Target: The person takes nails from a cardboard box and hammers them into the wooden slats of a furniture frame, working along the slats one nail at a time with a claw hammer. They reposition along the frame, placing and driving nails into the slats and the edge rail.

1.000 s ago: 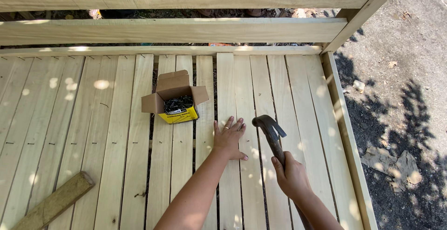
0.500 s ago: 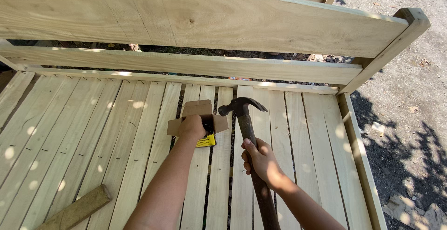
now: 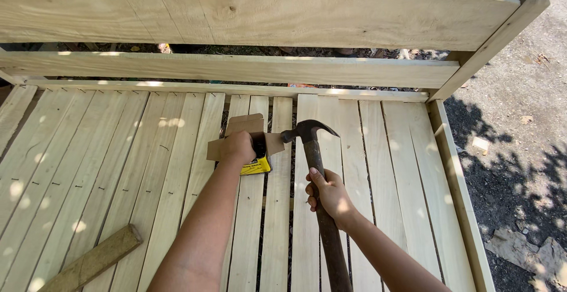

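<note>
A small cardboard box (image 3: 251,144) with open flaps and a yellow side sits on my pale wooden slat deck (image 3: 147,168). My left hand (image 3: 236,147) reaches into it, fingers curled inside (whether they grip anything, I cannot tell). My right hand (image 3: 331,194) is clamped on the dark, smooth handle of a claw hammer (image 3: 313,150), its head just beside the box. A rough timber offcut (image 3: 94,259) lies well apart, lower left.

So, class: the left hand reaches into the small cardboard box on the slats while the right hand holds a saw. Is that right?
Not quite. The head view shows the right hand holding a hammer, not a saw. The left hand does reach into the box.
</note>
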### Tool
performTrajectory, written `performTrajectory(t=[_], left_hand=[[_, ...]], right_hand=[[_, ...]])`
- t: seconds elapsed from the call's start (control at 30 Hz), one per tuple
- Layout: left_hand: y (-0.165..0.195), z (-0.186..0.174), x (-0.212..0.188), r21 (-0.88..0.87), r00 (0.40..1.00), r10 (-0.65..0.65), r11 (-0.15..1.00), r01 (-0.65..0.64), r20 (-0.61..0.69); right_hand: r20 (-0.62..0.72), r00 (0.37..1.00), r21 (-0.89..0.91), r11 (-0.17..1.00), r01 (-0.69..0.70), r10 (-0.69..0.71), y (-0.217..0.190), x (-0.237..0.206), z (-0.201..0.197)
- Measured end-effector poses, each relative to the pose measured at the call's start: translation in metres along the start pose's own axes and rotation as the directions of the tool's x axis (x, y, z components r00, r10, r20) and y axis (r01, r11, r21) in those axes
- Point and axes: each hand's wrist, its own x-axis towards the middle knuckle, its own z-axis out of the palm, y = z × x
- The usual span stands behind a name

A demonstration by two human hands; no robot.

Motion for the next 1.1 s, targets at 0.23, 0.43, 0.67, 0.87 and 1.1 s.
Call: performTrajectory(t=[0.23,0.43,0.67,0.87,1.1], left_hand=[[-0.002,-0.015,-0.008,-0.083,0.985,0.102,0.990,-0.114,-0.139],[0.005,-0.012,-0.044,-0.835,0.986,0.149,0.532,-0.141,-0.072],[0.116,0.050,-0.117,-0.971,0.948,0.257,0.194,0.141,0.189],[0.169,0.072,-0.140,-0.977,0.890,0.432,0.206,0.055,0.142],[0.187,0.064,-0.151,-0.862,0.849,0.499,0.494,-0.115,0.172]], right_hand=[[-0.058,0.996,0.106,0.992,0.071,-0.065,0.008,-0.006,-0.043],[-0.107,0.986,0.037,0.991,0.132,-0.127,0.013,-0.006,-0.061],[-0.170,0.943,-0.066,0.958,0.279,-0.286,0.012,-0.015,-0.086],[-0.244,0.911,-0.112,0.943,0.314,-0.333,0.018,-0.031,-0.115],[-0.309,0.898,-0.075,0.949,0.306,-0.314,0.029,-0.037,-0.132]])
